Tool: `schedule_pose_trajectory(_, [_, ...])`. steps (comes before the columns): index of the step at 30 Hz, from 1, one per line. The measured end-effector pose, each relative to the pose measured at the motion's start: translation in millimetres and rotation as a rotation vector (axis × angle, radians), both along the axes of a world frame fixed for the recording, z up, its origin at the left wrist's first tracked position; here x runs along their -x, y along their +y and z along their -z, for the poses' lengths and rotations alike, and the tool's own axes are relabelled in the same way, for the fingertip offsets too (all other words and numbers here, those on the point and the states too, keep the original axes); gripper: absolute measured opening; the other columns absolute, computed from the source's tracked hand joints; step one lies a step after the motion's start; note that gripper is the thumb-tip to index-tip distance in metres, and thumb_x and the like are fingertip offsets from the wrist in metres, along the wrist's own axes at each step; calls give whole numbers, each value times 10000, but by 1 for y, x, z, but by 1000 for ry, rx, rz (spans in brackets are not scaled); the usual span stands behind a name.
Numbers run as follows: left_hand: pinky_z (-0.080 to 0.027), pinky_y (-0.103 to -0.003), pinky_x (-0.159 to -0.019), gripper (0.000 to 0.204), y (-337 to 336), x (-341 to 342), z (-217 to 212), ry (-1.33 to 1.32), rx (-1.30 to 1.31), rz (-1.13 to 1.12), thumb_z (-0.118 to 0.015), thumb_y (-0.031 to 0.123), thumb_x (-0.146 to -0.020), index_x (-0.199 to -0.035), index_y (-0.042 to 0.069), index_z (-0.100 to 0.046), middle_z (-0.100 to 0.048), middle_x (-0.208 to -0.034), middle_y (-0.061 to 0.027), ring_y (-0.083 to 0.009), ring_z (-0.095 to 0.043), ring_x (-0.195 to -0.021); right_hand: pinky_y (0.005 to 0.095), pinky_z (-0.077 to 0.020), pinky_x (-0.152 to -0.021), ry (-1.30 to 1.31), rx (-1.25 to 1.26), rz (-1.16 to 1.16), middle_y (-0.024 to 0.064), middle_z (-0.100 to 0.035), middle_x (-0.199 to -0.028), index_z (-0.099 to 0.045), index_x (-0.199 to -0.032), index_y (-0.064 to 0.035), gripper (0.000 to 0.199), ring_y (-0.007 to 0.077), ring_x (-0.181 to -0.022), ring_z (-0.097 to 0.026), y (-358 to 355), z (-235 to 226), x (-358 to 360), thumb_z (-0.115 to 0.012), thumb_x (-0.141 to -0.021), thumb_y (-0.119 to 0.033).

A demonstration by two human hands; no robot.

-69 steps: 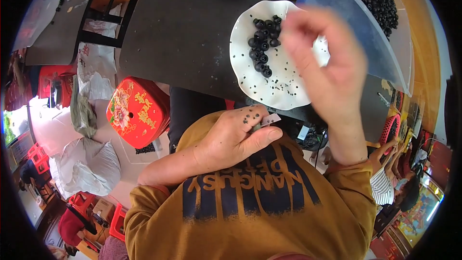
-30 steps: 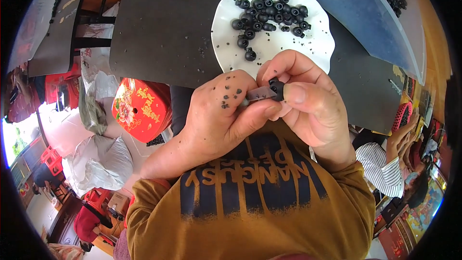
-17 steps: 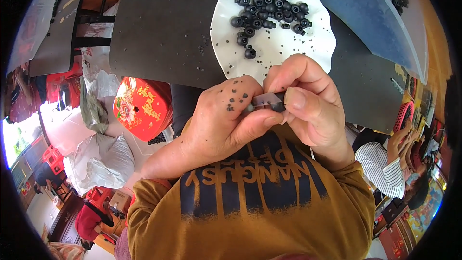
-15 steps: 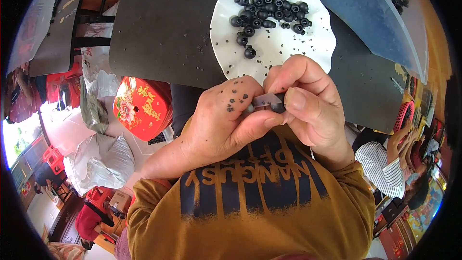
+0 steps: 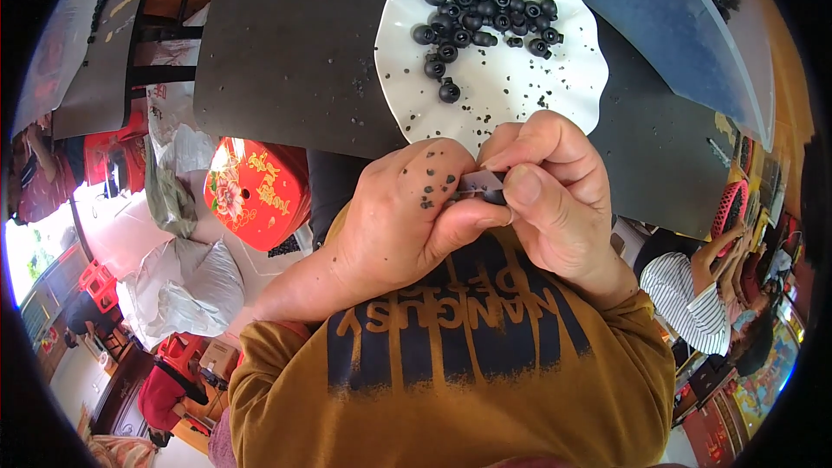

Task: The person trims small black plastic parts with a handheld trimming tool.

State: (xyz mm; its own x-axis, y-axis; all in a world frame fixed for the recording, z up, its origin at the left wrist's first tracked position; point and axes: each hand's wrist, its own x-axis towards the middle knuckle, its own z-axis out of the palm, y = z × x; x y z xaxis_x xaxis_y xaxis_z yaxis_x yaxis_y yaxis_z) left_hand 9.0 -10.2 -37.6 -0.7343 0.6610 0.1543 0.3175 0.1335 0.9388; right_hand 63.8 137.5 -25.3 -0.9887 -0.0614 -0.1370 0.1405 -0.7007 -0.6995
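Note:
In front of my chest both hands meet, fingertips almost touching. My left hand [image 5: 394, 212] is closed round a small, flat, greyish blade-like piece [image 5: 482, 180], its thumb beneath. Dark crumbs stick to the back of that hand. Between thumb and fingers my right hand [image 5: 559, 199] pinches a small round black piece [image 5: 494, 197], mostly hidden, set against the flat piece. Just beyond the hands, a white wavy-rimmed plate [image 5: 568, 91] holds many small black ball-shaped pieces [image 5: 468, 22] with short necks and holes, along with scattered black crumbs.
The plate stands on a dark table [image 5: 286, 52] with a few crumbs on it. A translucent bluish sheet or tub [image 5: 641, 9] covers its far right. At left are a red stool [image 5: 260, 195] and white sacks [image 5: 186, 286]. A person in stripes [image 5: 685, 303] sits at right.
My right hand has shifted slightly down and left, its fingers drawing closer over the round black piece, which now shows less. The left hand has turned a little. The plate's pieces stay put.

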Motion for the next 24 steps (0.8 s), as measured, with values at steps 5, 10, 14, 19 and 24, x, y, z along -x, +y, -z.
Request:
schedule_pose_trajectory(5, [-420, -342, -459, 397, 0, -3, 4, 96, 99, -47, -595, 424, -775, -746, 40, -498, -504, -642, -89, -287, -515, -530, 234, -500, -769, 13, 6, 22, 65, -535, -921, -478, -944, 11, 83, 99, -838, -579, -3, 5, -6, -491, -884, -44])
schedule_pose_trajectory(10, [-423, -330, -442, 379, 4, -7, 14, 334, 47, -145, -586, 425, -774, -730, 60, -494, -489, -623, -66, -259, -510, -510, 226, -503, -750, 70, 8, 54, 58, -521, -906, -465, -954, 11, 96, 96, -824, -581, -9, 11, -7, -486, -889, -55])
schedule_pose_trajectory(14, [-417, -325, -438, 381, 2, -5, 14, 362, 107, -114, -600, 421, -762, -723, 58, -492, -482, -615, -62, -251, -507, -505, 205, -489, -731, -15, 27, 74, 46, -513, -876, -470, -952, 9, 101, 76, -780, -554, -12, 8, -7, -483, -894, -73])
schedule_pose_trajectory(19, [-405, -297, -453, 461, -4, -2, 16, 173, -28, -103, -594, 486, -750, -722, 37, -495, -489, -612, -67, -234, -508, -511, 174, -414, -622, -9, 23, 48, 32, -524, -826, -498, -933, -10, 126, 48, -676, -471, -11, 13, -2, -501, -897, -130])
schedule_pose_trajectory(24, [-401, -274, -467, 501, -11, -4, 14, -175, -147, -81, -560, 519, -768, -735, 24, -493, -493, -614, -63, -186, -513, -526, 183, -374, -595, -41, 92, 48, 18, -524, -798, -517, -928, -20, 145, 60, -643, -439, -12, 8, 0, -520, -891, -160])
